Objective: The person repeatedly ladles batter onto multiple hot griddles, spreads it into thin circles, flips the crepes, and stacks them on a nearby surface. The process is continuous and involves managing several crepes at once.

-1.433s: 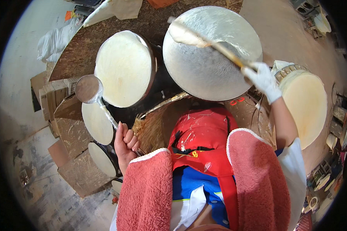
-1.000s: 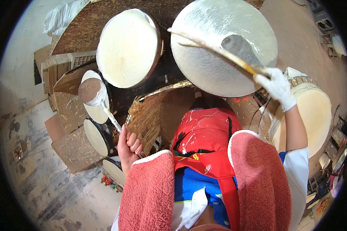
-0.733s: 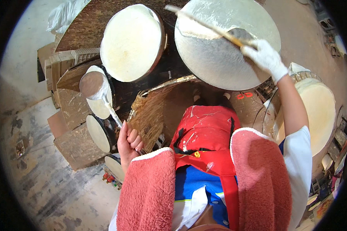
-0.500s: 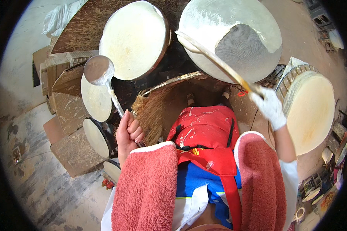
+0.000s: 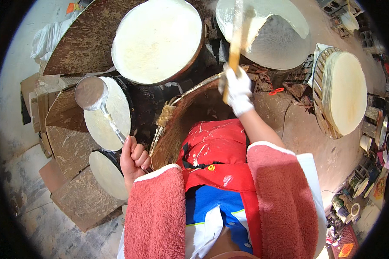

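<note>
My bare left hand point(image 5: 134, 158) grips the handle of a metal ladle point(image 5: 91, 93), its bowl coated in pale liquid, over a small cream round plate point(image 5: 107, 125). My gloved right hand point(image 5: 237, 89) is closed on a wooden stick point(image 5: 234, 45), held upright in the picture over a large round grey plate point(image 5: 280, 48) at the top. Glossy white paste partly coats that plate, leaving a bare grey area; the stick's far end is blurred. A larger cream-covered round plate point(image 5: 157, 41) sits left of it, with its surface evenly pale.
A stack of thin cream discs point(image 5: 344, 93) rests on a slatted rack at right. Another small round plate point(image 5: 106, 174) sits lower left among cardboard sheets point(image 5: 75, 194). Dark curved boards point(image 5: 80, 39) bound the plates. Assorted clutter point(image 5: 356, 190) lines the far right; white sacking point(image 5: 47, 39) lies upper left.
My right hand and stick have swung left and up, the stick turning from diagonal to upright. The view has shifted. My left hand still grips the ladle.
</note>
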Motion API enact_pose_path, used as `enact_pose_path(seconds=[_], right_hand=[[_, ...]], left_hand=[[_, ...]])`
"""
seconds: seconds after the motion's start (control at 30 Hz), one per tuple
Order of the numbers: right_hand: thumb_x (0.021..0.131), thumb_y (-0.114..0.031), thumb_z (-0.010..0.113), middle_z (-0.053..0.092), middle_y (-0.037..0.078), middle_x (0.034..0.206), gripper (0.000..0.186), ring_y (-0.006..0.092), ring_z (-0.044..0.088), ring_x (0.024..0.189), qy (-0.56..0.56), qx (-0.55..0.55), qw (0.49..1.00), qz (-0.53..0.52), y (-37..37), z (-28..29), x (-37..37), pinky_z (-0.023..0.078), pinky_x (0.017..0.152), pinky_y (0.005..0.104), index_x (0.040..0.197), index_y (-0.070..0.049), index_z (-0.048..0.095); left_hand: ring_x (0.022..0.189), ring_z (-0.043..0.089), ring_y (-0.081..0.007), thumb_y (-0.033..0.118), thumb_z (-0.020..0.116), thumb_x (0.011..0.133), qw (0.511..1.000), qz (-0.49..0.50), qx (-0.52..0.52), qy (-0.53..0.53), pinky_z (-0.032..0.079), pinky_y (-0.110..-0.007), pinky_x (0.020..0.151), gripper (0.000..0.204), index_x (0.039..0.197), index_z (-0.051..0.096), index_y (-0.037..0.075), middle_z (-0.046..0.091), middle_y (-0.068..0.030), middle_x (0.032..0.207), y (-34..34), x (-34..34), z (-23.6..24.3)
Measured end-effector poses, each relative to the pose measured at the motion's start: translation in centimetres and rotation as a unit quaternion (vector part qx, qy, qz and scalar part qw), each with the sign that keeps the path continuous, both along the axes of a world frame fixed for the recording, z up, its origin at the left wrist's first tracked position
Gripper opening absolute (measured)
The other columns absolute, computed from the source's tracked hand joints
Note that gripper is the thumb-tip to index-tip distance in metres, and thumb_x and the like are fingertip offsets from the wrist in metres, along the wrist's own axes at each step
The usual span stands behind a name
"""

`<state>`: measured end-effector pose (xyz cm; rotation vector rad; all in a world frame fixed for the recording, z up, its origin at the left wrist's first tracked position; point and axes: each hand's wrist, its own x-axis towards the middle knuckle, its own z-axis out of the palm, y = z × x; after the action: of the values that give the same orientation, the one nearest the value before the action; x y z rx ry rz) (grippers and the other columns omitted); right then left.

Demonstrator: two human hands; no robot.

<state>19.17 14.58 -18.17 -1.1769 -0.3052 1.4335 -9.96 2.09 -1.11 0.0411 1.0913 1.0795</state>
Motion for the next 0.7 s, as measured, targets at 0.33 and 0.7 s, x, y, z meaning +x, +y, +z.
enact_pose_path(seconds=[0.33,0.7], right_hand=[[0.087,-0.035,0.060,0.037,-0.005,0.049,0.026,0.0069,0.029,0.032,0.019,-0.188,0.956,-0.225,-2.7,2.3,-2.3,0.019,0.030,0.0253,0.077,-0.011,0.054],[0.096,-0.043,0.050,0.042,-0.002,0.061,0.039,0.0071,0.032,0.038,-0.074,-0.163,0.977,-0.115,1.4,1.1,-2.7,0.023,0.033,0.0245,0.094,-0.005,0.060]], left_hand=[[0.035,0.016,-0.0060,0.033,0.031,0.105,0.996,0.052,-0.001,-0.070,0.020,-0.024,0.031,0.038,0.072,0.035,0.015,0.020,0.0068,0.048,-1.3,-5.4,-1.0],[0.035,0.016,-0.0057,0.031,0.033,0.105,0.996,0.021,0.012,-0.086,0.019,-0.024,0.030,0.036,0.073,0.035,0.015,0.020,0.0071,0.048,0.2,-6.1,-1.2]])
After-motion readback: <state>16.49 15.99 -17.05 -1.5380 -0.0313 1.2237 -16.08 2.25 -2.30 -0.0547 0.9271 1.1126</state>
